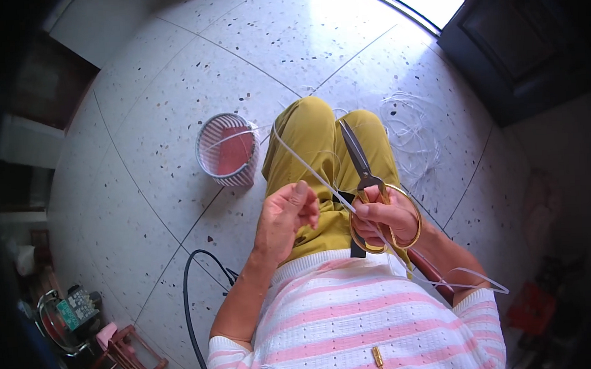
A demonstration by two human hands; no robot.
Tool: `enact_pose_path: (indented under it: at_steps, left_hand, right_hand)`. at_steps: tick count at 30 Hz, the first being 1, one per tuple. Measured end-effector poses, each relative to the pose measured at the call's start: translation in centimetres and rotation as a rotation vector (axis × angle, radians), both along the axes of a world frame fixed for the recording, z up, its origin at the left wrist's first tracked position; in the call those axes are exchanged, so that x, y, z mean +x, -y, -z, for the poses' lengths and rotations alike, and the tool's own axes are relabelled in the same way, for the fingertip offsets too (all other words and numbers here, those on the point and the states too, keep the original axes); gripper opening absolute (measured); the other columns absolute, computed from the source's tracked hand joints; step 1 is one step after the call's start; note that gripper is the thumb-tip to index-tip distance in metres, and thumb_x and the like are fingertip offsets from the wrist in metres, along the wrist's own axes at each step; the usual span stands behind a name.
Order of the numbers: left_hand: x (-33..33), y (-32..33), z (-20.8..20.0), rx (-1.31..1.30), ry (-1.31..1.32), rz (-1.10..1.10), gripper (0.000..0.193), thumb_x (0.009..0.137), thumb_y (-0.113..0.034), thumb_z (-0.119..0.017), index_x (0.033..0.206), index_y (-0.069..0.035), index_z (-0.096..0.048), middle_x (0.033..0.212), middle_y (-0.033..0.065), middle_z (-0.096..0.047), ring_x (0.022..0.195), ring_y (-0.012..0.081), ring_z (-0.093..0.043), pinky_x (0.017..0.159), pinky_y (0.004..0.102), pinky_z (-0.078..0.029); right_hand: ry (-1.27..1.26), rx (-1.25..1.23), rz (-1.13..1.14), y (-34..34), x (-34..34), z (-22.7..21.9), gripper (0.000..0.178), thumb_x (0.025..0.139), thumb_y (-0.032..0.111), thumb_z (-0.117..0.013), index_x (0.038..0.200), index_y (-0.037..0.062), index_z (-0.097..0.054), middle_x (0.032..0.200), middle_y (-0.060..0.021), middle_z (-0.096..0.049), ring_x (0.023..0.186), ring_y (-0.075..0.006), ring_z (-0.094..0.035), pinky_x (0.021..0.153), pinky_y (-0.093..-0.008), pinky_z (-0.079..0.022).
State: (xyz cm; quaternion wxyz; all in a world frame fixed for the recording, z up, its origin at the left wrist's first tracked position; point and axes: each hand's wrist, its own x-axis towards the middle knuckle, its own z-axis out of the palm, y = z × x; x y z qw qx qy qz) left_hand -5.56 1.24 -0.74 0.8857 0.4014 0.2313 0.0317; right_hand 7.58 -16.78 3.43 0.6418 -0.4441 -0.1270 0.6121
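My right hand (384,215) grips gold-handled scissors (354,145), their dark blades pointing away from me and nearly closed. A thin white plastic strip (301,159) runs over my knee to this hand, pressed under its thumb. The strip's tail (474,272) curls out past my right forearm. Over my lap, my left hand (287,214) is loosely curled, thumb raised, just left of the strip; I see nothing in it. Left of my knees stands a woven grey-and-white striped basket (206,163) with a reddish bottom. Another end of white strip lies across its rim.
A loose tangle of white strip (412,133) lies on the speckled tile floor right of my knees. A black cable (187,301) loops at my left side. Small reddish stools (128,357) stand at lower left, a dark door (507,43) at upper right.
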Motion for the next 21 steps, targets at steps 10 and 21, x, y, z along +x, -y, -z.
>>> enact_pose_path:
  at_steps: [10,21]
  left_hand:
    - [1.7,0.7,-1.6,-0.158,0.124,0.021,0.016,0.098,-0.018,-0.055,0.094,-0.003,-0.055,0.085,0.0108,-0.065,0.069,0.0151,-0.064,0.063,0.0293,-0.056]
    - [1.8,-0.3,-3.0,0.273,0.104,-0.242,0.017,0.100,-0.016,-0.049,0.096,0.000,-0.045,0.078,0.0110,-0.060,0.059,0.0179,-0.066,0.054,0.0292,-0.059]
  right_hand:
    - [-0.045,-0.019,0.024,-0.2,-0.8,-0.4,0.029,0.092,0.023,-0.061,0.072,0.0060,-0.049,0.059,-0.0022,-0.048,0.050,-0.0111,-0.045,0.043,-0.0270,-0.036]
    - [0.496,-0.310,-0.269,1.8,-2.3,0.2,0.049,0.084,0.053,-0.068,0.073,0.0077,-0.053,0.059,0.0034,-0.042,0.057,-0.0066,-0.037,0.048,-0.0268,-0.031]
